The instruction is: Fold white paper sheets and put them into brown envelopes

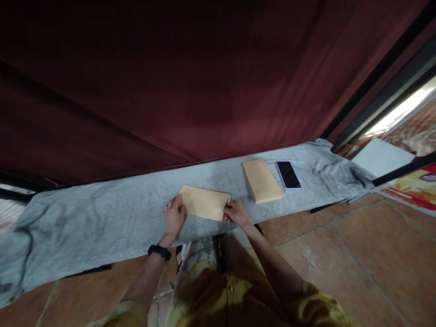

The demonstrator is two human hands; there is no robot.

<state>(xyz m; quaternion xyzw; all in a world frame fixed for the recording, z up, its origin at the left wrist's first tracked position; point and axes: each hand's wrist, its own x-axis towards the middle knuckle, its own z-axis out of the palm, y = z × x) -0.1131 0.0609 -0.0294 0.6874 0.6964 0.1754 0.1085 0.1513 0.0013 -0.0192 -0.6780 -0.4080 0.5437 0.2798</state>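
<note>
A tan paper envelope (203, 203) lies lengthwise on the grey cloth before me, with a small reddish mark near its left end. My left hand (174, 215), with a black band on the wrist, grips that left end, the fingers over its edge. At the opposite end, my right hand (235, 212) pinches the envelope's edge with closed fingers. A thin pale or bluish strip shows at the edge just above my right fingertips; what it is I cannot make out. To the right of this hand sits a thick stack of similar tan envelopes (262, 180).
A phone (289, 175) with a dark screen and light purple rim lies right of the stack. Grey cloth (112, 218) covers the long narrow surface. Dark red fabric (211, 91) rises behind it. A white sheet (383, 156) is at far right; floor tiles (340, 245) show below.
</note>
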